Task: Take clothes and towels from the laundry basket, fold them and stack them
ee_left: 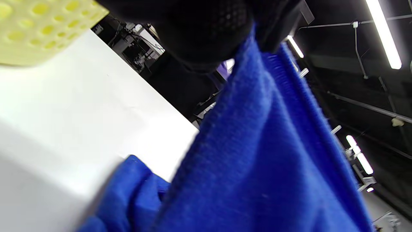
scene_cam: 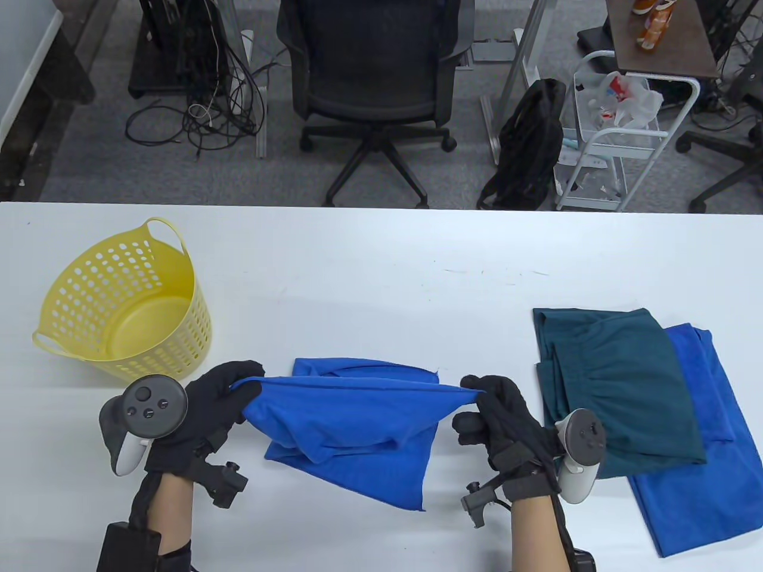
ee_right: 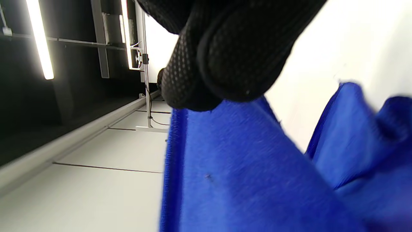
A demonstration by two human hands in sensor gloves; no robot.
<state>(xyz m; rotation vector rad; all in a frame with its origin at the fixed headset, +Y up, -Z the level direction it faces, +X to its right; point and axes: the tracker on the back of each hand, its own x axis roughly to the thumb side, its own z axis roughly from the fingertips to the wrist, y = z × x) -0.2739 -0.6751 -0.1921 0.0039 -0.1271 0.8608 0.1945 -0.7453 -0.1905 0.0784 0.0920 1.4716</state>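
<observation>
At six o'clock on the white counter (scene_cam: 381, 268), our left hand (scene_cam: 220, 396) and right hand (scene_cam: 495, 411) each pinch a corner of the blue towel (scene_cam: 351, 429), grip clenched, stretching its top edge taut to fold it, yellow basket (scene_cam: 119, 310) at nine, folded stack (scene_cam: 626, 393) at three.

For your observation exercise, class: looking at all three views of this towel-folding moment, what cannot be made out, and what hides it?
- Table view: most of the folded blue towel is hidden under the dark green garment.
- Left wrist view: the yellow basket is cut by the top-left corner and blurred.
- Both wrist views: the held blue towel fills the frame and hides the table behind it.
- Table view: the left hand and right hand hide the pinched corners.
</observation>
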